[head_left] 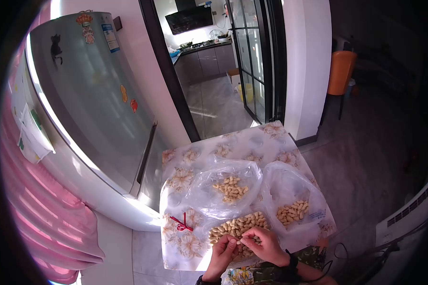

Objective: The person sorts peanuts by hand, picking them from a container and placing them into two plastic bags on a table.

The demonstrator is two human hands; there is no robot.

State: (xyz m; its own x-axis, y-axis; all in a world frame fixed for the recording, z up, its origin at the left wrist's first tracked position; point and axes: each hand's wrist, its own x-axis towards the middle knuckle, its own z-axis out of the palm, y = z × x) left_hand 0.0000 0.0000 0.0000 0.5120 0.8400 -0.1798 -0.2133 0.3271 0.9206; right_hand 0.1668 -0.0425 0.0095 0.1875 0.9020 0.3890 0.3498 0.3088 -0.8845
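Note:
My left hand (222,253) and my right hand (265,247) meet at the near edge of the table, fingertips pinched close together. Between them shows a small pale peanut (238,241), mostly covered by the fingers. Just under and beyond my hands lies a heap of unshelled peanuts (242,222), partly hidden by them. Farther back, a clear plastic bag (202,192) lies spread with a smaller peanut pile (231,189) on it. To the right, another plastic bag (283,178) holds more peanuts (293,212).
A flowered cloth covers the table (190,156). Red-handled scissors (182,223) lie at its left side. A tall refrigerator (95,95) stands left, beside a pink curtain (52,223). Beyond the table, a glass sliding door (249,61) opens on a kitchen. An orange chair (341,72) stands at right.

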